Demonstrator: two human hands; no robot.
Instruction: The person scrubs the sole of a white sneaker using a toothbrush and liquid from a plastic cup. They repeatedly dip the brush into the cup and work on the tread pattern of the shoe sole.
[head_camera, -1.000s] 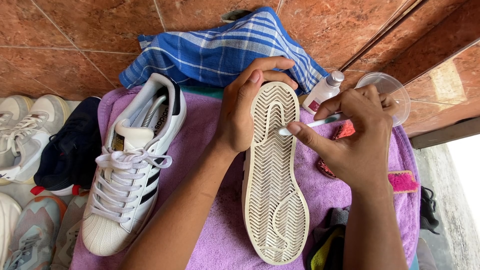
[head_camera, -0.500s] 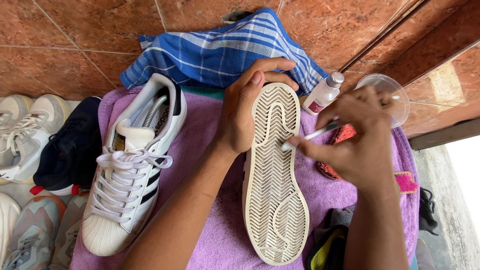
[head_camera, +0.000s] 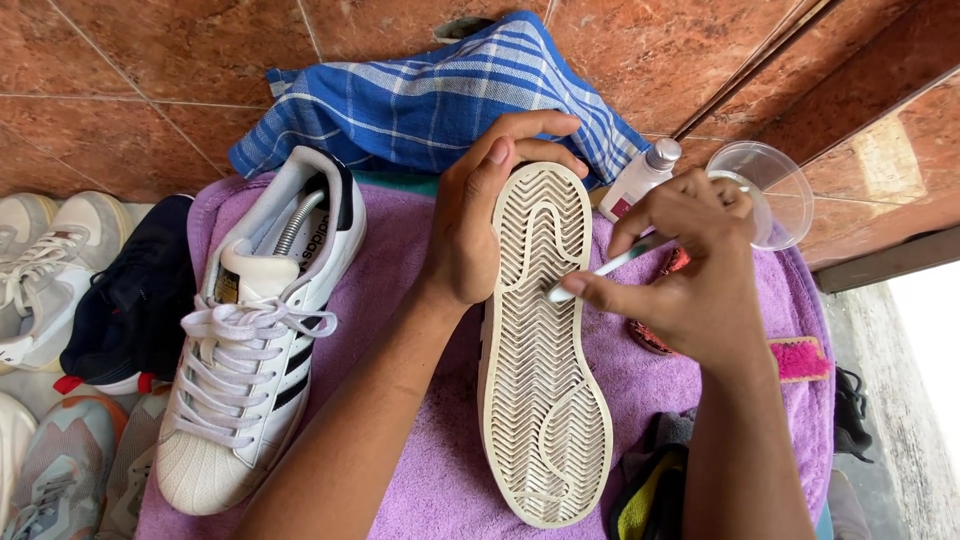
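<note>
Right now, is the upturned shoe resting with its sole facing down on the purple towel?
No, the left hand holds the shoe sole-up on the purple towel, its ribbed tread facing the camera while the right hand works a toothbrush on it.

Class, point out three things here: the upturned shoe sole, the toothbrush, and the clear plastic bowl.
upturned shoe sole (head_camera: 545, 400), head view, on the zigzag tread at mid-sole.
toothbrush (head_camera: 610, 268), head view, on the pale handle between fingers and sole.
clear plastic bowl (head_camera: 790, 190), head view, on its right rim.

L hand (head_camera: 470, 235) grips upturned sneaker (head_camera: 540, 350), sole up, on purple towel (head_camera: 420, 440). R hand (head_camera: 690, 280) presses toothbrush (head_camera: 600, 272) to sole. Matching white sneaker (head_camera: 250, 340) lies alongside, left.
</note>
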